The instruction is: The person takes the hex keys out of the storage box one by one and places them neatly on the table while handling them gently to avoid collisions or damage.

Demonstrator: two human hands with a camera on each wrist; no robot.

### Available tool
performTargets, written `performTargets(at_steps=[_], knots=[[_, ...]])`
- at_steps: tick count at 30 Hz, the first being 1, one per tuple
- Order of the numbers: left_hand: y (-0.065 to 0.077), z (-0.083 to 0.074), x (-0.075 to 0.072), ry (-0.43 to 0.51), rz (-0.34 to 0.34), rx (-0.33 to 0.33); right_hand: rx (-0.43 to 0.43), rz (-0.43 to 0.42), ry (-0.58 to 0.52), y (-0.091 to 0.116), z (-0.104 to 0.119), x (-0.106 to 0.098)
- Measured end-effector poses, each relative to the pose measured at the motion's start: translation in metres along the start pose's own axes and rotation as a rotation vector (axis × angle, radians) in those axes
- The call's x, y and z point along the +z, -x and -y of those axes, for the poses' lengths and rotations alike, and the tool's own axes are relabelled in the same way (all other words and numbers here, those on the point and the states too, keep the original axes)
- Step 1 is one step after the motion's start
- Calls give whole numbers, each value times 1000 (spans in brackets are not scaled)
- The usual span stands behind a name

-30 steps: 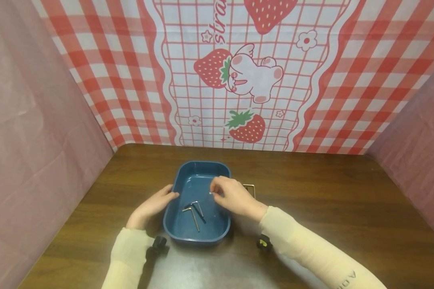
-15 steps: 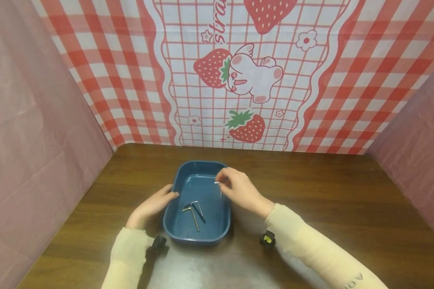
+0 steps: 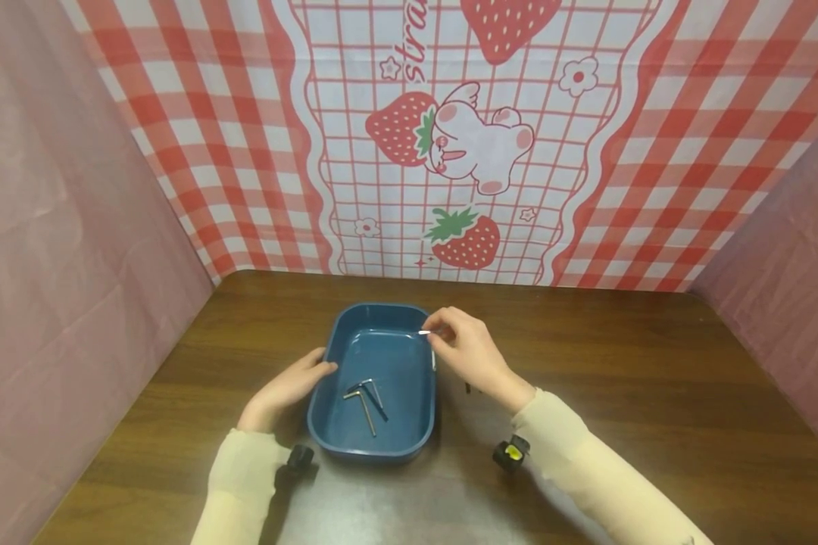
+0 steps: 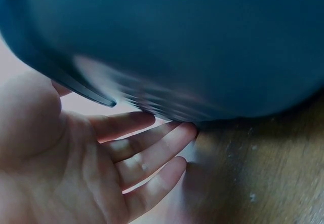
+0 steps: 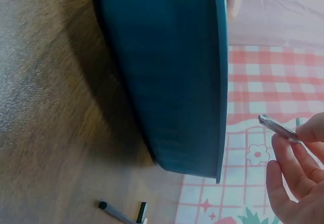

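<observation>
Our right hand point(image 3: 476, 350): fingers pinch a hex key point(image 5: 278, 128) | our left hand point(image 3: 291, 384): fingers hold blue bin point(image 3: 402, 371) at rim

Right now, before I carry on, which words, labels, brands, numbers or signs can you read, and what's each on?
"stra": red letters on the strawberry-print cloth, running sideways, cut off at the picture's top edge.
Right sleeve: a dark mark at the bottom edge, cut off, unreadable.
Black wrist device, right side: yellow-green patch, too small to read.
No readable lettering on the blue tray or L-shaped keys.
</observation>
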State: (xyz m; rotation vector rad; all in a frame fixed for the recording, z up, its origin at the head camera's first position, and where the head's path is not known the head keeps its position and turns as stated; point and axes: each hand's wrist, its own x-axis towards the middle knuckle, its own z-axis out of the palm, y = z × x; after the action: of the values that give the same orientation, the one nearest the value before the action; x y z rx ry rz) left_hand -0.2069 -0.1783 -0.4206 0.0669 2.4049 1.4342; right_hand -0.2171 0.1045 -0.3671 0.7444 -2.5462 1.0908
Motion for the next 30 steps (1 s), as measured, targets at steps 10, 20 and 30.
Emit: performTargets(at_steps=[10,20,30], knots=[[0,1,0,-8,-2,2,14,-98,10,4,-9,-11],[1,0,-1,-8,2,3,136,-200,-14,11,-25,-27],[2,-2,0,-15,-4,-3,224,-240,22,26,-40,-28]])
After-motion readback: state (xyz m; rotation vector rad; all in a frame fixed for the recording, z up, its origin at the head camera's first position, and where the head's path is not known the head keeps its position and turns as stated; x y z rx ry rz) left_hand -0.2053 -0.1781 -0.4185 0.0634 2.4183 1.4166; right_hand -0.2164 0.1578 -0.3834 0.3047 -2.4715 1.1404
